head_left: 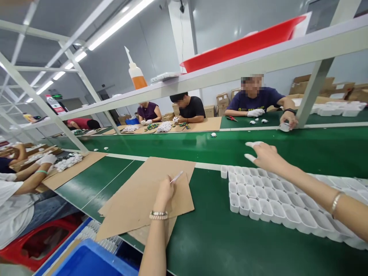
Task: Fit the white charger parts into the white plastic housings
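My left hand (165, 191) rests over a sheet of brown cardboard (138, 195), its fingers closed around a thin pale stick-like tool (177, 176). What kind of tool it is, I cannot make out. Stretched out over the green conveyor belt (172, 143) is my right hand (267, 156), with white finger cots on the thumb and a finger. These digits are apart and nothing shows between them. Below that hand and forearm stand rows of small white plastic cups (267, 207). A small white piece (213, 135) lies on the belt, left of my right hand.
Across the belt, a co-worker's hand (289, 119) touches a white cup. Other people sit farther along near piles of white parts (164, 127). Overhead runs a shelf with a red tray (244, 44) and a bottle (137, 76). A blue bin (92, 260) stands at lower left.
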`<state>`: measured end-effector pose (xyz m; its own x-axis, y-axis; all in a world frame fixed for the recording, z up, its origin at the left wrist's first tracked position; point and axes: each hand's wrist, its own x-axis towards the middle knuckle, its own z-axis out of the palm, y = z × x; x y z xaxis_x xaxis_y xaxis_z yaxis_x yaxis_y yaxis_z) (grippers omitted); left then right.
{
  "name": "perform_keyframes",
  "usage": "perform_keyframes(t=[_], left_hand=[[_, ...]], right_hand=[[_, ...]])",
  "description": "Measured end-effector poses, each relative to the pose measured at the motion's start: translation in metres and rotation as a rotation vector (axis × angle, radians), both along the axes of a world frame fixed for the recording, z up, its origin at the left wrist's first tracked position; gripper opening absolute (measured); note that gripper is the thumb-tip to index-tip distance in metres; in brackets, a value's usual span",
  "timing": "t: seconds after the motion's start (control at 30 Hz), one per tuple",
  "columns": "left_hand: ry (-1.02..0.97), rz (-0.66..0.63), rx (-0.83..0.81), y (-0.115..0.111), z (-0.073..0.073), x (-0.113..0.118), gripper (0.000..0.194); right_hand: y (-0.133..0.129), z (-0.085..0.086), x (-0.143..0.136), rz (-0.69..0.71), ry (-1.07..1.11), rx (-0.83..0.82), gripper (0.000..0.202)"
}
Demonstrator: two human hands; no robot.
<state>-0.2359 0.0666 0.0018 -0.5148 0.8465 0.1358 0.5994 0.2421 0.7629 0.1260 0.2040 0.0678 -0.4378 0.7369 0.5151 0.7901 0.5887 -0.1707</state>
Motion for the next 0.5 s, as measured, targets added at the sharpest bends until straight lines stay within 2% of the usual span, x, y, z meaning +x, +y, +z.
perform_keyframes(t=[0.07,0.1,0.13,0.23,0.3,0.37,0.5], left_hand=[[-0.103,0.008,0.111,-0.001,0.005,-0.004,0.012],[-0.158,0.004,0.177,-0.002,0.009,-0.004,0.011],[-0.216,-0.006,0.247,-0.003,0.013,-0.004,0.016],[-0.389,-0.059,0.448,-0.009,0.025,0.004,0.036],[-0.493,-0.093,0.549,-0.014,0.029,0.013,0.042],[-0.586,-0.122,0.615,-0.019,0.030,0.021,0.046],[-0.747,-0.168,0.639,-0.025,0.023,0.035,0.060]], right_hand=[[-0.047,-0.006,-0.024,0.153,-0.033,-0.071,0.030],[-0.073,-0.012,-0.039,0.326,-0.057,-0.117,0.030],[-0.098,-0.019,-0.054,0.475,-0.060,-0.148,0.032],[-0.156,-0.048,-0.100,0.744,-0.123,-0.199,0.035],[-0.171,-0.070,-0.124,0.807,-0.172,-0.166,0.044],[-0.171,-0.089,-0.139,0.810,-0.187,-0.148,0.050],[-0.162,-0.108,-0.147,0.804,-0.145,-0.179,0.049]])
